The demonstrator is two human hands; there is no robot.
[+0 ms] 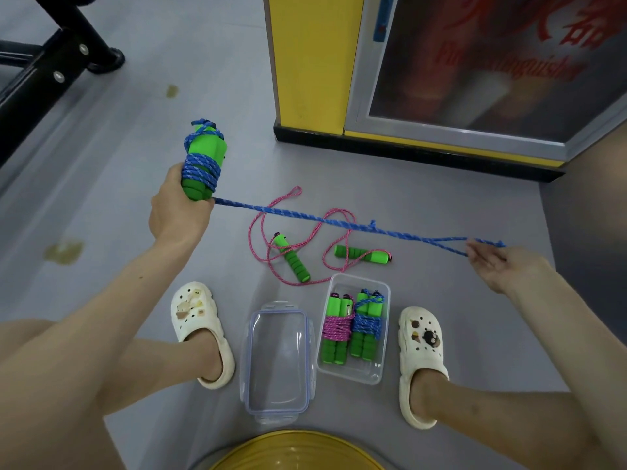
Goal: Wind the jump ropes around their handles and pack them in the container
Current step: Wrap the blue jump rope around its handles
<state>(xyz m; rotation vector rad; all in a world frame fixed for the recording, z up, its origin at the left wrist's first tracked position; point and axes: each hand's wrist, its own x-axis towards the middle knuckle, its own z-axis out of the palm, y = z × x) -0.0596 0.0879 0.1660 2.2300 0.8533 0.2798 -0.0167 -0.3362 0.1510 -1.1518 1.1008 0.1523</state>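
Two wound bundles [336,327] sit in the clear plastic container [356,376]. My left hand [179,205] grips green foam handles [207,149], right hand [505,266] pinches their half-wound blue braided rope [339,223]; pink braided rope [250,232] lies unwound.

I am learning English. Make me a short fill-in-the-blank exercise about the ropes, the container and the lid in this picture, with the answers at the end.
1. The taut rope stretched between the left hand and the right hand is ____.
2. The container holds ____ wound ropes.
3. The loose rope on the floor is ____.
4. The lid lies on the ____ side of the container.
Answers: blue; two; pink; left.
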